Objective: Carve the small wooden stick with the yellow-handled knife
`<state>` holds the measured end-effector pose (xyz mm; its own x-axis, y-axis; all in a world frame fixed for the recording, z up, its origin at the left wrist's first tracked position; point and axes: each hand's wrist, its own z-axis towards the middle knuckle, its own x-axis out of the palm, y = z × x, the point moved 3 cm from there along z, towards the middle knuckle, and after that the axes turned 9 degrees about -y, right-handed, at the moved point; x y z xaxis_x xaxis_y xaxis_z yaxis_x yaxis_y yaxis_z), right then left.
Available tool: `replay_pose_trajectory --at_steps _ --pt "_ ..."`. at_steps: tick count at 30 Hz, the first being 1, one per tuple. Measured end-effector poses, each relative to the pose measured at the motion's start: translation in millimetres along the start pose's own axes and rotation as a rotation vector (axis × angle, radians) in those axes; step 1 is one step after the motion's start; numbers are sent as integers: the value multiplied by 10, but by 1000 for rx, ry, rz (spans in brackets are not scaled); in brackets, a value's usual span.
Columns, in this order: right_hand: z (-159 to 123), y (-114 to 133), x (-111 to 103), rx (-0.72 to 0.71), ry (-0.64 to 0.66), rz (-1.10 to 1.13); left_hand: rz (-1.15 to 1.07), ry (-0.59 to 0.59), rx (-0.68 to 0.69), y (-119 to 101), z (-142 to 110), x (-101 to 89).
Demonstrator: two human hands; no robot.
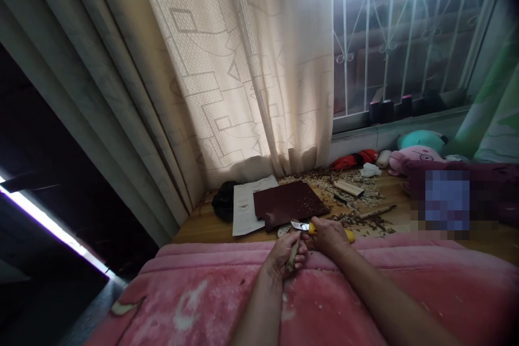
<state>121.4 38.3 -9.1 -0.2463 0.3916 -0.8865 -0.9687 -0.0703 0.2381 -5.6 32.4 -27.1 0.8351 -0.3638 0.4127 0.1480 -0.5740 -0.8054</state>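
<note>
My left hand (279, 255) is closed round a short, pale piece of wood (292, 260), held at a slant above the pink blanket. My right hand (329, 235) grips a yellow-handled utility knife (351, 235). Its metal blade (299, 225) points left, close to the top of the wood; whether the edge touches it I cannot tell. Both hands are close together at the table's near edge. Just beyond them lies a dark maroon board or folder (288, 203), partly over a white printed sheet (242, 213).
Wood shavings (320, 177) litter the wooden table (221, 232). On the right lie a pale wooden block (347, 188) and a thin stick (377, 212). A black bag (224, 203) sits left; a pink plush toy (417, 155) is by the window. The pink blanket (194, 292) covers the foreground.
</note>
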Motion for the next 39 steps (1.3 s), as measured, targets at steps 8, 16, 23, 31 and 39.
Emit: replay_pose_trajectory --at_steps 8,16,23,31,39 --pt "-16 5 6 -70 28 -53 39 -57 15 25 4 1" --pt "-19 4 45 -50 45 -69 100 -139 4 51 33 -9" --pt "-5 -19 59 -1 69 -69 135 -212 -40 37 17 34" --pt "-26 31 44 -13 120 -38 151 -244 -61 33 27 46" --pt "40 -60 103 62 116 -55 162 -236 -72 51 28 38"
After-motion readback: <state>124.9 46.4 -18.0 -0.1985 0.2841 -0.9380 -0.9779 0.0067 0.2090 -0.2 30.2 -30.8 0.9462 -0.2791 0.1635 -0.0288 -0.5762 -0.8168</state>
